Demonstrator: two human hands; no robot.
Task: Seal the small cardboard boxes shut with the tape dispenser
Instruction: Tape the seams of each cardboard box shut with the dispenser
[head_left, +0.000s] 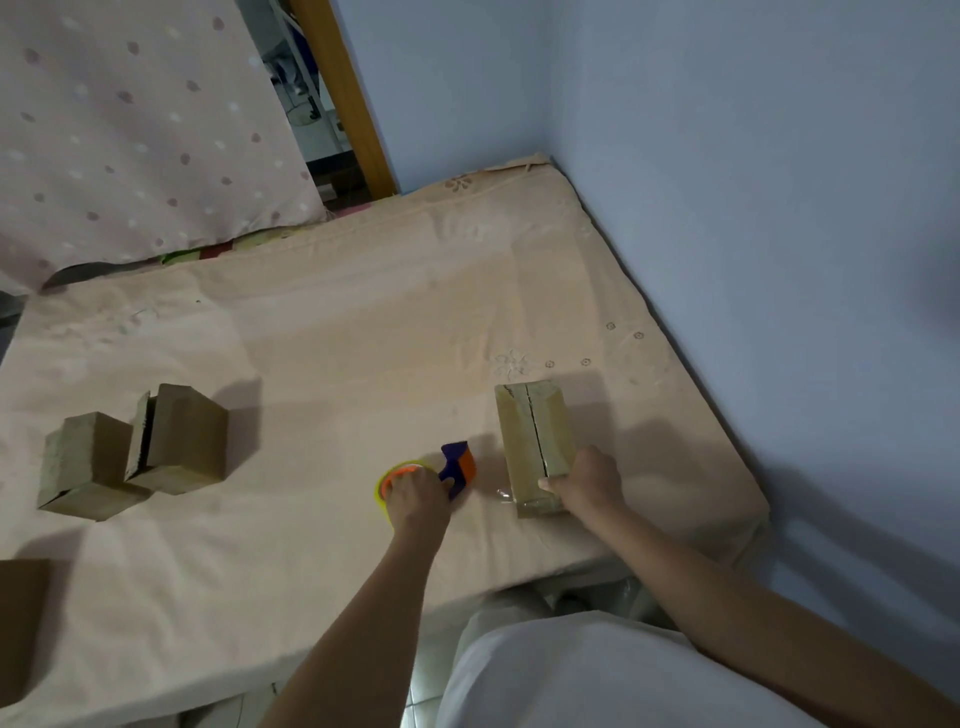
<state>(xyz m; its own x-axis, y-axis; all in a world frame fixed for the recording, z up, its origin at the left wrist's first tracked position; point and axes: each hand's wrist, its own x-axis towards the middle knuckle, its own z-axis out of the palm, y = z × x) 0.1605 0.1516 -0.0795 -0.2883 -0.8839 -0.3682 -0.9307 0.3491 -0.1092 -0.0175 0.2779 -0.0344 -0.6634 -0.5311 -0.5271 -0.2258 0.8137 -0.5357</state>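
While the left hand (415, 499) gripped the tape dispenser (431, 475) on the mattress (337, 338), its fingers were curled over the yellow roll, and the purple-orange head pointed toward the long cardboard box (535, 441). The right hand (589, 480) held this box at its near end, thumb on top and fingers wrapped round the right side. The box lay flat w/ the top seam running away from the person, still showing a dark slit; a bit of clear tape was visible at the near end. The box was near the right edge of the mattress, just beside the dispenser. Two other small boxes (137, 449) stood touching each other at the left, well apart from the hands, w/ wide bare sheet between. A spotted pillow (130, 130) leaned at the far left, and the blue wall (753, 182) ran along the right edge.
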